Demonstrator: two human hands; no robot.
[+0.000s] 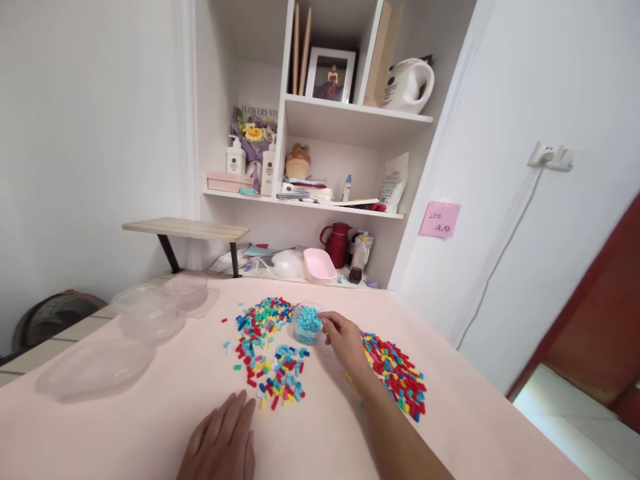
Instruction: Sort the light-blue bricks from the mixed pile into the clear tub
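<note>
A small clear plastic tub (296, 331) stands in the middle of the table, filled with light blue toy bricks (308, 321). At its right rim is my right hand (346, 343), thumb and forefinger pinched together; whatever they hold is too small to make out. My left hand (220, 437) lies flat near the front edge, fingers stretched out, with nothing in it. Mixed coloured bricks (260, 333) spread left of the tub and in front of it. A second pile of bricks (397, 373), mostly red, lies right of it, partly behind my right forearm.
Clear plastic containers (150, 313) and a clear lid-like piece (95, 367) sit at the left. Behind the table are a pink tray (320, 265), a red jug (337, 243) and a bottle (358, 260). A small wooden shelf (185, 229) stands at the back left.
</note>
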